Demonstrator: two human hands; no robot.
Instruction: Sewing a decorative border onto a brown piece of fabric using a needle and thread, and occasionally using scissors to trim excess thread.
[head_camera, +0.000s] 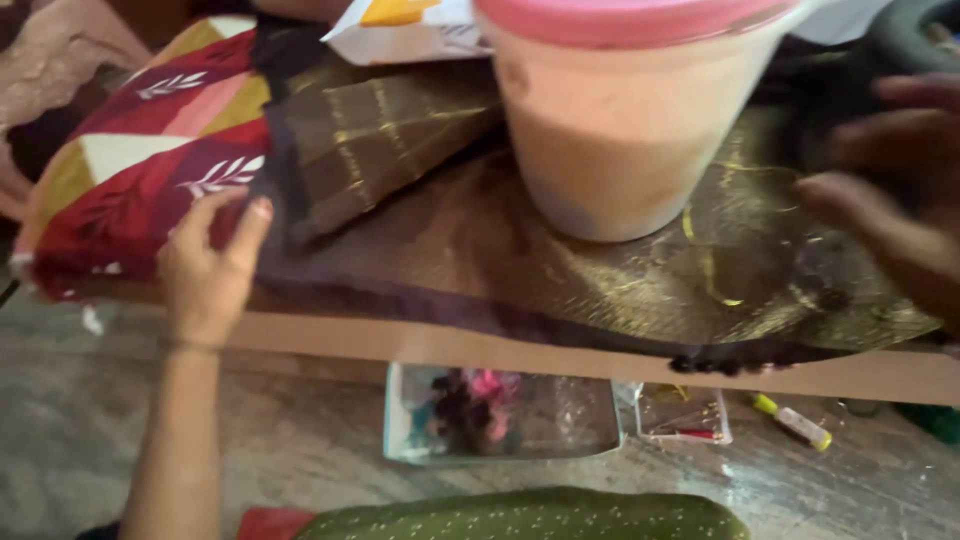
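Head view, looking down over a low wooden board (560, 362) that carries a spread of dark brown fabric (560, 270) with gold thread work. The left hand (208, 268) lies at the left edge of this fabric, fingers extended and slightly spread, palm down, fingertips touching the cloth where it meets a red, yellow and white patterned cushion (140, 170); the hand is not clenched and grips nothing, it only presses or rests on the fabric edge. A folded portion of the same brown fabric with a gold grid pattern (370, 140) lies just right of that hand, overlapping the cushion. The right hand (890, 190) is at the far right of the frame, blurred, fingers extended toward the left over the gold-embroidered part of the cloth; whether it touches the fabric cannot be told, and it holds nothing visible. Between the two hands, toward the far side, a large pale plastic tub with a pink lid (620, 110) stands upright on the fabric. A white and yellow packet (405, 25) lies just left of the tub's rim. Under the board's near edge, on the floor, sits a clear box of coloured bits (500, 412), a smaller clear tray (685, 412) to its right, and a small tube with a yellow cap (792, 421) further right. Green dotted cloth (530, 518) fills the near bottom edge.
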